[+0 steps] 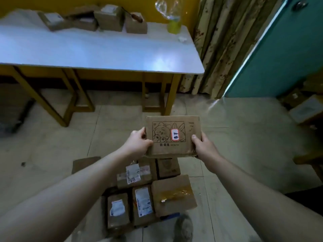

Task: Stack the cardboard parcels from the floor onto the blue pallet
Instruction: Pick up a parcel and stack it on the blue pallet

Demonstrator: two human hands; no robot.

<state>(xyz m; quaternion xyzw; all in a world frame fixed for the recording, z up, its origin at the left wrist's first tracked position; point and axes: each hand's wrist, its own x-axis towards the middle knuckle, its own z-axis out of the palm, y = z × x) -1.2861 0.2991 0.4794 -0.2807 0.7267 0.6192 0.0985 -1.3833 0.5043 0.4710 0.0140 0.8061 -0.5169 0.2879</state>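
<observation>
You hold the parcel (172, 135) up, printed face toward you, long side running left to right. Your left hand (138, 142) grips its left edge and your right hand (204, 145) its right, above the stacked parcels (148, 193).

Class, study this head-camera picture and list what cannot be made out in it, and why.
- Head view: blue pallet, only a sliver shows; stacked parcels cover the rest.
- Head view: white label, print too blurred to read.
- Head view: left hand and right hand, fingers mostly hidden behind the held parcel.
- Head view: box at right, cut off by the frame edge.
</observation>
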